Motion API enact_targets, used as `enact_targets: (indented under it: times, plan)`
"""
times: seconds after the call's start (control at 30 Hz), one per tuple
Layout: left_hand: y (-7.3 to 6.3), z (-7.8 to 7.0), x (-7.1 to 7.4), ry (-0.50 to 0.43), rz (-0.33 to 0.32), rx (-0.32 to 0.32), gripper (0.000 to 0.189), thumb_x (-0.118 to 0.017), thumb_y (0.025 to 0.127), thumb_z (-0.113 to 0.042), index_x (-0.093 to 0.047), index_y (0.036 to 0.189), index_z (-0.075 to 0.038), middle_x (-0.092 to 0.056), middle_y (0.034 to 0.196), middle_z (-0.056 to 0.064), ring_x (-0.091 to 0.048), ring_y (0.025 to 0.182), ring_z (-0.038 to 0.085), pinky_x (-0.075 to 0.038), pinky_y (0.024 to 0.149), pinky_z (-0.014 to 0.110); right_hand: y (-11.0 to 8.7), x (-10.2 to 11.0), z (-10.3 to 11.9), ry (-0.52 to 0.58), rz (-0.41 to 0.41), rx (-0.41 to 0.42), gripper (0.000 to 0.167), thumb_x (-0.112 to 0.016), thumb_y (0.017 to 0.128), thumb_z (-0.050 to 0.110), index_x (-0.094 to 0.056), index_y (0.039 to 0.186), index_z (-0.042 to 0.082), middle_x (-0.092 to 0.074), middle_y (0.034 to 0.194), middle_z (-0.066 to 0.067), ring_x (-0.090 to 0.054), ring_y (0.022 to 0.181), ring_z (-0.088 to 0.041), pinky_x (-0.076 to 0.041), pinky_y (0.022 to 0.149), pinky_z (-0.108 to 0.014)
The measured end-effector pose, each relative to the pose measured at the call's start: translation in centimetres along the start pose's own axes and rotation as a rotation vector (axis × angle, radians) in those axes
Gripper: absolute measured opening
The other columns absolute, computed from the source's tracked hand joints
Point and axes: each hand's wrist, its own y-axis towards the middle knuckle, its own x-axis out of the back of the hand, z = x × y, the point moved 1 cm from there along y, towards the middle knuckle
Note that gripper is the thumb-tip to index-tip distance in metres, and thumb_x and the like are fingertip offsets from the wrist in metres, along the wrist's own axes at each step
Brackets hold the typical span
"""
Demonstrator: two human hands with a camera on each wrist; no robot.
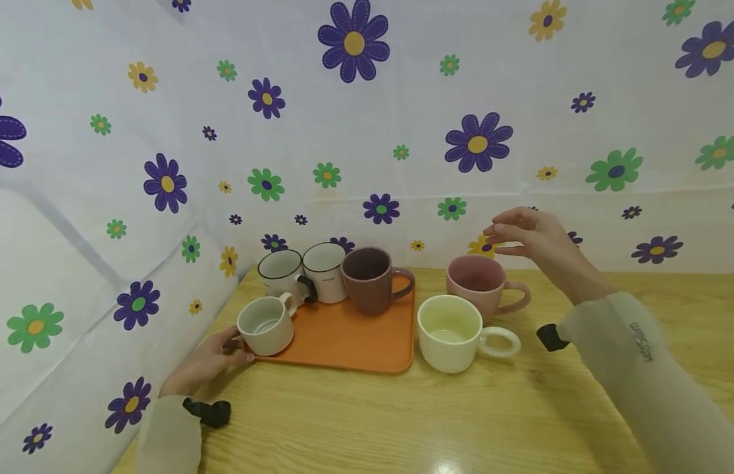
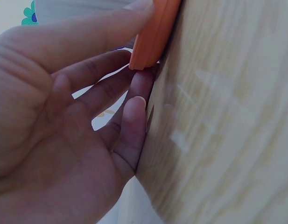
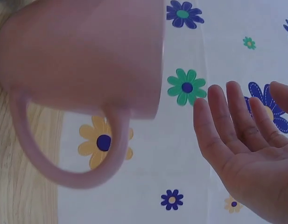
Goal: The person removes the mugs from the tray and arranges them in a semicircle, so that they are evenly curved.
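An orange tray [image 1: 355, 336] lies on the table with several cups standing on it. My left hand [image 1: 209, 359] is at its near left corner; in the left wrist view the thumb lies along the tray's rim [image 2: 155, 35] and the fingers curl at its edge. Just beside that hand stands a small white cup [image 1: 266, 332]. My right hand [image 1: 541, 243] hovers in the air, holding nothing, above and to the right of a pink mug [image 1: 476, 280]. In the right wrist view, its fingers are spread and apart from that mug's rim.
At the tray's back stand two white mugs with dark rims [image 1: 280, 270] [image 1: 326, 276] and a brownish-purple mug [image 1: 369, 283]. A pale yellow cup [image 1: 449, 342] with a ring handle is right of the tray, before the pink mug. Flowered cloth [image 1: 402, 105] hangs behind and left.
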Motion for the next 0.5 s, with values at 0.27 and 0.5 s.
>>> enact_targets:
  times: [0.27, 0.5]
  plan:
    - [-0.1, -0.2, 0.0, -0.002, 0.004, 0.011, 0.074, -0.07, 0.094, -0.008, -0.029, 0.15, 0.016, -0.051, 0.139, 0.035, -0.047, 0.129, 0.052, -0.036, 0.104, 0.067, 0.7, -1.7, 1.5, 0.031, 0.025, 0.025, 0.039, -0.053, 0.107, 0.024, -0.051, 0.133, -0.005, -0.062, 0.127, -0.017, -0.066, 0.106, -0.013, -0.053, 0.094, -0.031]
    - [-0.1, -0.5, 0.1, 0.011, -0.001, -0.047, 0.07, -0.07, 0.092, -0.005, -0.034, 0.147, 0.018, -0.059, 0.128, 0.031, -0.054, 0.122, 0.046, -0.042, 0.1, 0.063, 1.0, -3.2, 2.8, 0.066, 0.06, 0.038, 0.039, -0.052, 0.107, 0.022, -0.051, 0.134, -0.006, -0.061, 0.129, -0.017, -0.065, 0.11, -0.018, -0.053, 0.095, -0.032]
